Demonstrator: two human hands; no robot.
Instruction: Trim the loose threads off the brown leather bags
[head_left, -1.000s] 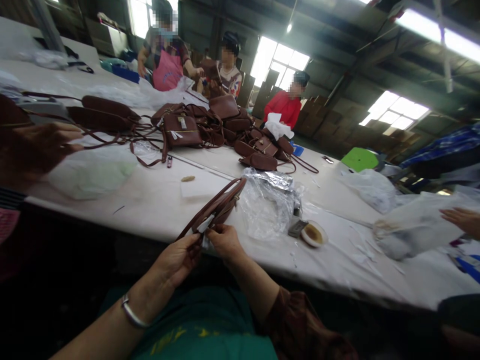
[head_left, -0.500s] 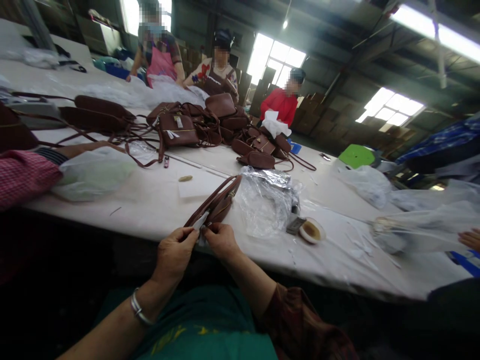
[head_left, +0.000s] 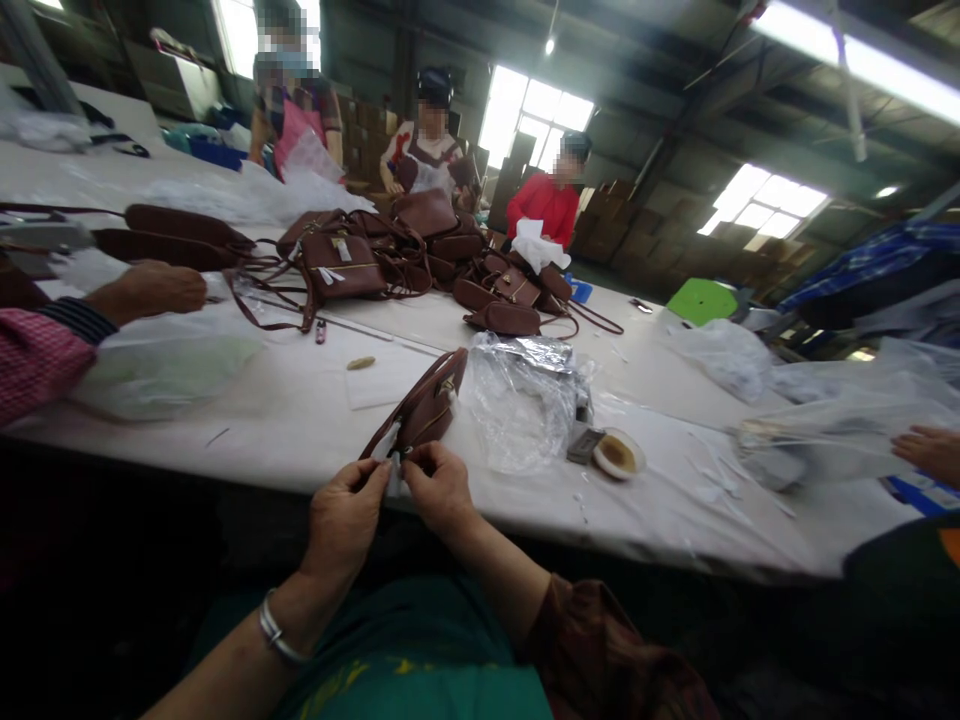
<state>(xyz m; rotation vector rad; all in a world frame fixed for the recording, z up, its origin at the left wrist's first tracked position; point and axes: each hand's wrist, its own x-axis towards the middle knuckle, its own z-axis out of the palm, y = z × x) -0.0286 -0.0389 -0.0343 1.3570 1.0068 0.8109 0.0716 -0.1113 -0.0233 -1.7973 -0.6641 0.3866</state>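
Observation:
A brown handbag point(head_left: 427, 415) lies at the table's near edge, tilted, its zipped end toward me. A white paper strip point(head_left: 388, 440) sticks out at that end, beside the zip. My left hand point(head_left: 346, 515) is closed, thumb and forefinger pinching the white strip. Just to its right, my right hand point(head_left: 442, 490) is also closed in a pinch against the bag's near end. Its fingertips hide what they hold, close to the lower end of the strip.
Clear plastic wrapping point(head_left: 517, 420), a grey block point(head_left: 585, 445) and a round dish point(head_left: 619, 455) stand right of the bag. Brown bags point(head_left: 349, 265) are heaped farther back. A co-worker's hand point(head_left: 150, 292) is at left, another hand point(head_left: 930, 450) at right. Several people stand behind the table.
The handbag has turned slightly, showing more of its front and clasp. Both hands keep pinching at its near end. The co-worker's hand at left has lifted off the plastic bag.

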